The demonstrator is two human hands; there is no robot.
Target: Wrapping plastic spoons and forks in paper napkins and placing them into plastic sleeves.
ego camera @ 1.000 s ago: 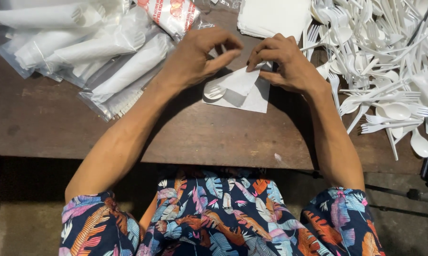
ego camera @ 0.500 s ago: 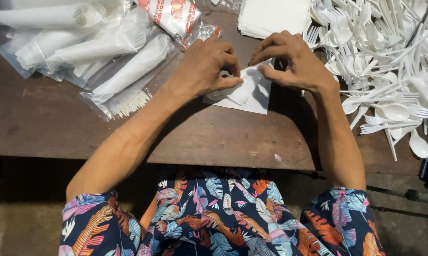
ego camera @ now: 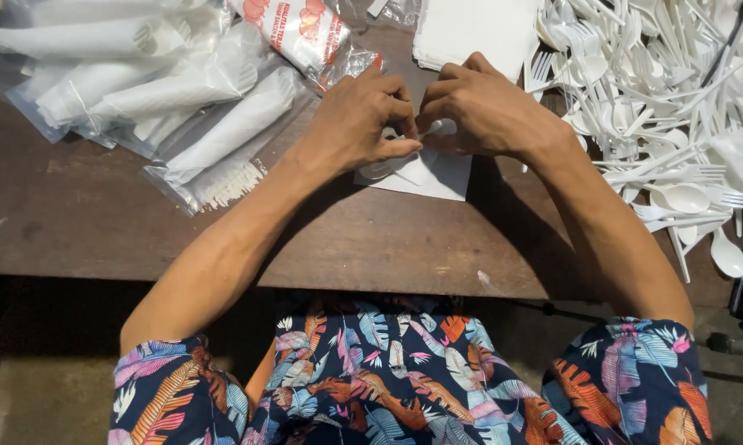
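Far left, I see a heap of clear plastic bags (ego camera: 153,99) holding rolled white napkin bundles; the heap runs off the top and left edges, so I cannot see how far it goes. One bag with a red-and-white printed pack (ego camera: 301,33) sits at the top, partly cut off. Bare brown tabletop (ego camera: 100,231) lies open below the bags, down to its near edge. My left hand (ego camera: 362,124) is curled, its fingertips drawn together and pinching the fold of a white napkin (ego camera: 425,171) at centre; the right hand (ego camera: 487,111) meets it knuckle to knuckle, fingers likewise bent and pinching the same fold. Both hands cover most of the napkin's upper half, so what is wrapped inside is hard to make out; only the rounded white bowl of a plastic spoon (ego camera: 380,169) shows under the left hand, and a small white tip between the thumbs. The napkin lies flat on the tabletop, slightly skewed, its lower edge and right corner clear of my hands. Behind the right hand a stack of white napkins (ego camera: 478,33) is cut by the top edge. Right of that, a loose pile of white plastic spoons and forks (ego camera: 668,107) crowds the tabletop to the frame edge, several pieces overhanging the near edge. A dark object at far right is too cropped to identify. A free strip of tabletop lies below the napkin.
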